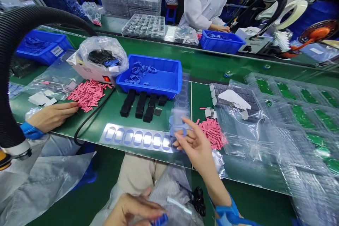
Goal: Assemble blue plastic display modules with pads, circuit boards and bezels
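Observation:
My left hand (pixel 137 208) is low in front of my lap, its fingers closed on a small blue plastic part (pixel 160 220) that is cut off by the bottom edge. Over the front of the bench is my right hand (pixel 197 144), thumb and index finger curled around a blurred translucent film piece (pixel 177 122) with a pale blue tint. Just left of it lies a strip of oval film stickers (pixel 137 137) along the bench edge. To the right of that hand is a pile of pink strips (pixel 212 132).
A blue bin (pixel 174 90) holds blue plastic frames, with stacks of black pieces (pixel 141 105) before it. At left, a co-worker's hand (pixel 54 116) touches another pink pile (pixel 88 93). Clear trays with green boards (pixel 304 116) cover the right. A black hose (pixel 7 77) arches at left.

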The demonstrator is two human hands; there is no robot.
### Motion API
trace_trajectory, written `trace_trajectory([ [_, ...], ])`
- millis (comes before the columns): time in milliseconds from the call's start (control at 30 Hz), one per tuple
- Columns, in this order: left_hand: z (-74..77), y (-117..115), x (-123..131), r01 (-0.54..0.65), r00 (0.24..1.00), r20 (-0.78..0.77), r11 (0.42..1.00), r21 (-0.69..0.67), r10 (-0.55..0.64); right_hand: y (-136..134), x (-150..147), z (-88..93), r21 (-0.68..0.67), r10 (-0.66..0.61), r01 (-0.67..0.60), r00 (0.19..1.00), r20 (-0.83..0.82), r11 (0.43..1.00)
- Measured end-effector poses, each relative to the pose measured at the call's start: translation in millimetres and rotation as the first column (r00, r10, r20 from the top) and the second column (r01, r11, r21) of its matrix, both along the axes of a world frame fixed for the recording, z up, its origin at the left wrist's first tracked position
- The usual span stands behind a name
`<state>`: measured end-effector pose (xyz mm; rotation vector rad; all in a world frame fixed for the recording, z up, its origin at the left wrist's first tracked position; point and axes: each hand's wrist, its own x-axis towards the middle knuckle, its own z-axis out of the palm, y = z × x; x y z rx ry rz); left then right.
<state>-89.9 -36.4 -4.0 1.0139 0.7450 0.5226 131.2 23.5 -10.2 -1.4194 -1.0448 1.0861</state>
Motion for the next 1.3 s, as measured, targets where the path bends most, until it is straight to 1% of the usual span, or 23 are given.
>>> trace_trajectory([
  [33, 0.9, 5.1, 0.1, -0.025, 1.0, -0.001, 0.999, 0.028, 0.025, -8.0, 1.0, 2.5, 0.022, 0.009, -0.008, 0.999, -0.054, 1.0],
  [100, 6.6, 16.5, 8.1, -0.116, 0.993, 0.024, 0.992, 0.047, 0.115, -24.5, 0.6, 7.5, 0.06, 0.028, -0.02, 0.991, -0.132, 0.998],
  [200, 18.4, 30.7, 34.9, -0.325, 0.937, 0.141, 0.945, 0.024, 0.318, -44.6, -2.8, 12.9, 0.094, 0.087, -0.076, 0.99, -0.113, 0.993],
  [267, 24.4, 36.3, 54.6, -0.385, 0.9, 0.212, 0.923, -0.027, 0.381, -52.4, -3.1, 15.4, 0.137, 0.141, -0.14, 0.99, 0.003, 0.981],
  [300, 26.6, 38.0, 62.9, -0.393, 0.887, 0.238, 0.918, -0.06, 0.395, -54.5, -1.9, 16.6, 0.17, 0.16, -0.176, 0.982, 0.105, 0.97],
  [333, 28.2, 39.3, 69.6, -0.392, 0.879, 0.26, 0.916, -0.086, 0.401, -55.6, 0.0, 17.9, 0.217, 0.151, -0.202, 0.961, 0.231, 0.955],
  [367, 29.4, 40.3, 74.6, -0.389, 0.873, 0.276, 0.915, -0.105, 0.402, -55.9, 2.6, 19.2, 0.273, 0.105, -0.216, 0.923, 0.37, 0.937],
  [400, 30.2, 41.1, 77.9, -0.384, 0.871, 0.284, 0.916, -0.116, 0.401, -55.7, 5.5, 20.6, 0.332, 0.031, -0.228, 0.862, 0.506, 0.915],
  [467, 31.1, 42.7, 81.1, -0.376, 0.873, 0.287, 0.919, -0.121, 0.395, -54.5, 11.0, 23.3, 0.433, -0.164, -0.241, 0.685, 0.71, 0.869],
  [500, 31.3, 43.5, 81.7, -0.374, 0.873, 0.288, 0.92, -0.121, 0.393, -53.9, 13.3, 24.5, 0.466, -0.244, -0.252, 0.594, 0.766, 0.848],
  [533, 31.4, 44.4, 82.1, -0.368, 0.875, 0.29, 0.922, -0.119, 0.387, -53.5, 15.1, 25.7, 0.481, -0.293, -0.276, 0.518, 0.803, 0.832],
  [567, 31.6, 45.3, 82.7, -0.365, 0.876, 0.295, 0.924, -0.113, 0.382, -53.2, 16.4, 26.7, 0.482, -0.31, -0.313, 0.466, 0.829, 0.818],
  [633, 32.5, 47.1, 84.6, -0.354, 0.878, 0.312, 0.931, -0.09, 0.364, -53.1, 18.4, 28.1, 0.468, -0.293, -0.406, 0.422, 0.858, 0.785],
  [733, 35.4, 49.6, 88.7, -0.333, 0.879, 0.339, 0.94, -0.067, 0.336, -52.2, 22.2, 29.0, 0.441, -0.249, -0.505, 0.402, 0.881, 0.743],
  [800, 36.8, 50.8, 90.0, -0.306, 0.882, 0.357, 0.95, -0.06, 0.306, -48.9, 27.5, 29.7, 0.431, -0.229, -0.52, 0.408, 0.884, 0.737],
  [867, 35.8, 52.0, 88.8, -0.278, 0.904, 0.338, 0.961, -0.001, 0.262, -42.2, 36.7, 31.2, 0.439, -0.22, -0.504, 0.435, 0.873, 0.744],
  [933, 31.6, 54.0, 85.5, -0.266, 0.938, 0.259, 0.958, 0.104, 0.232, -31.7, 49.8, 33.6, 0.461, -0.242, -0.445, 0.465, 0.852, 0.768],
  [1000, 25.9, 57.8, 82.3, -0.267, 0.956, 0.165, 0.951, 0.156, 0.242, -17.5, 65.5, 35.5, 0.465, -0.256, -0.345, 0.505, 0.824, 0.816],
  [1033, 23.4, 60.9, 81.7, -0.271, 0.959, 0.13, 0.951, 0.148, 0.253, -9.2, 73.6, 35.8, 0.452, -0.246, -0.285, 0.543, 0.803, 0.846],
  [1100, 20.4, 70.2, 84.3, -0.278, 0.959, 0.087, 0.955, 0.102, 0.27, 9.3, 89.0, 34.4, 0.401, -0.201, -0.15, 0.68, 0.705, 0.904],
  [1167, 19.7, 84.0, 91.9, -0.292, 0.955, 0.072, 0.953, 0.077, 0.287, 28.3, 102.1, 31.0, 0.352, -0.175, -0.039, 0.812, 0.557, 0.935],
  [1233, 18.4, 101.4, 103.1, -0.326, 0.944, 0.075, 0.942, 0.079, 0.321, 43.2, 112.1, 27.8, 0.359, -0.208, 0.048, 0.882, 0.423, 0.932],
  [1300, 13.9, 119.6, 114.7, -0.37, 0.928, 0.087, 0.926, 0.08, 0.363, 48.6, 117.9, 26.8, 0.419, -0.287, 0.131, 0.898, 0.333, 0.898],
])
